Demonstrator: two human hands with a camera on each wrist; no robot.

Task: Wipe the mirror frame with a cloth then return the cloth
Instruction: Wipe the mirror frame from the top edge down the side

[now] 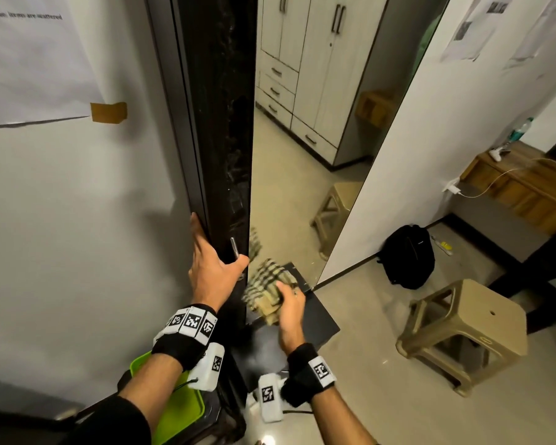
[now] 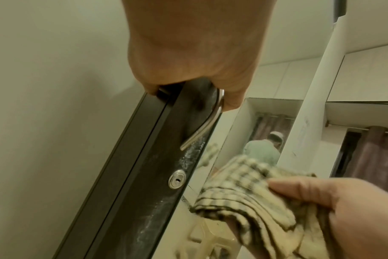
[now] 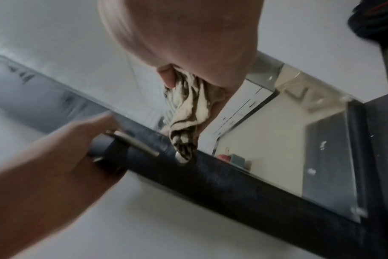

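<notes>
The mirror (image 1: 302, 155) has a dusty black frame (image 1: 225, 139) with a metal handle (image 1: 234, 248). My left hand (image 1: 212, 268) grips the frame's edge at the handle, fingers round the outer side and thumb by the handle (image 2: 202, 129). My right hand (image 1: 291, 311) holds a bunched beige and black checked cloth (image 1: 267, 284) just below and to the right of the left hand, against the glass beside the frame. In the right wrist view the cloth (image 3: 186, 113) hangs from my fingers, and its tip reaches the frame (image 3: 233, 184) by the round lock (image 2: 177, 178).
A beige plastic stool (image 1: 463, 332) stands on the floor at the right, with a black backpack (image 1: 408, 255) against the wall behind it. A green tray (image 1: 177, 406) sits below my left forearm. A dark panel (image 1: 321, 319) lies under the cloth. A wooden desk (image 1: 520, 187) is at the far right.
</notes>
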